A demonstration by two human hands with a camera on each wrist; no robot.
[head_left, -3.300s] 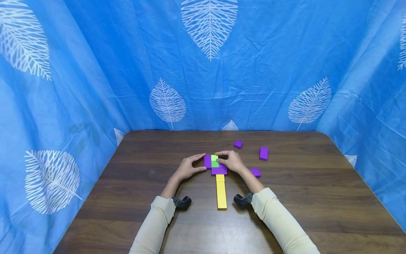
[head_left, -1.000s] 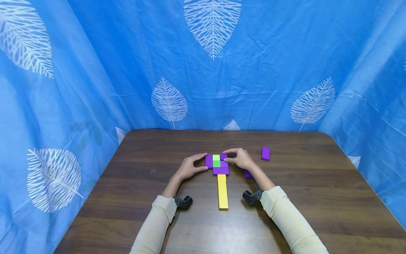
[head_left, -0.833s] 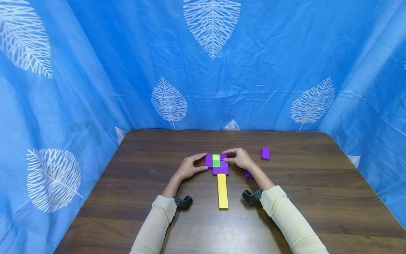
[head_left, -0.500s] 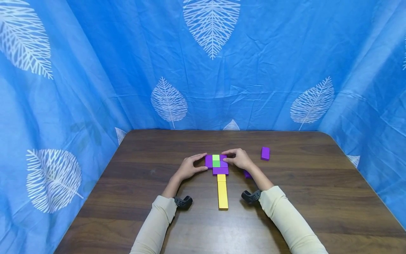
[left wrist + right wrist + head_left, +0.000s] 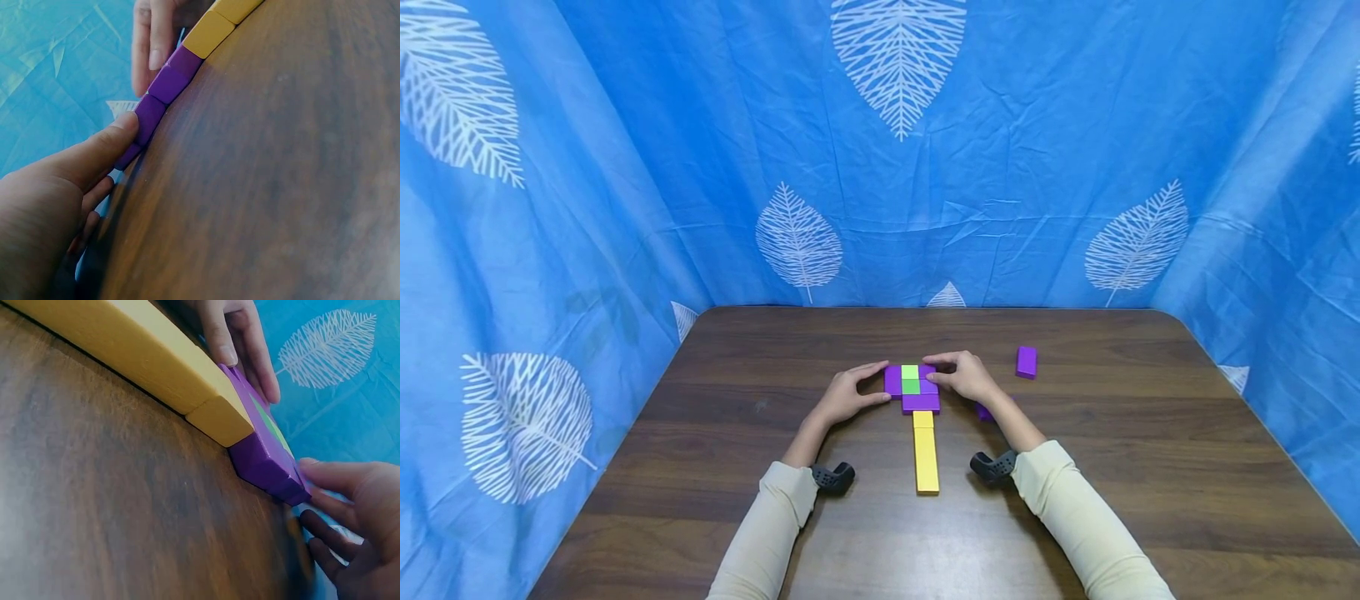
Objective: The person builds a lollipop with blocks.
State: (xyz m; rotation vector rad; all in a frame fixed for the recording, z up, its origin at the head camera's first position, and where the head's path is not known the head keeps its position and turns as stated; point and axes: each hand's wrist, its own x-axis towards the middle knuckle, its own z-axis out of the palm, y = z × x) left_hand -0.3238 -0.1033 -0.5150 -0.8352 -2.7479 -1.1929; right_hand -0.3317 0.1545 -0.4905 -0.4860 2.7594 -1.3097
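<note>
Flat coloured blocks lie joined on the table. A light green block point(image 5: 910, 372) and a green block point(image 5: 911, 387) form the middle. Between thumb and fingers, my left hand point(image 5: 841, 398) pinches the purple block point(image 5: 892, 382) left of them. My right hand point(image 5: 972, 379) pinches a small purple block point(image 5: 927, 372) at the back right corner, against the light green one. Another purple block point(image 5: 930, 387) sits just in front of it. A wider purple block point(image 5: 921, 403) borders the front, followed by a short yellow block point(image 5: 923, 419) and a long yellow block point(image 5: 927, 461).
One loose purple block point(image 5: 1026, 362) lies at the back right. Another purple block point(image 5: 983, 412) is partly hidden by the right wrist. A blue leaf-print curtain point(image 5: 1000, 208) stands behind the brown wooden table point(image 5: 760, 350). Each wrist wears a black device point(image 5: 833, 478).
The small purple block that lay apart at the back is now against the light green block. My right hand has shifted from the green blocks to it; my left hand keeps its place.
</note>
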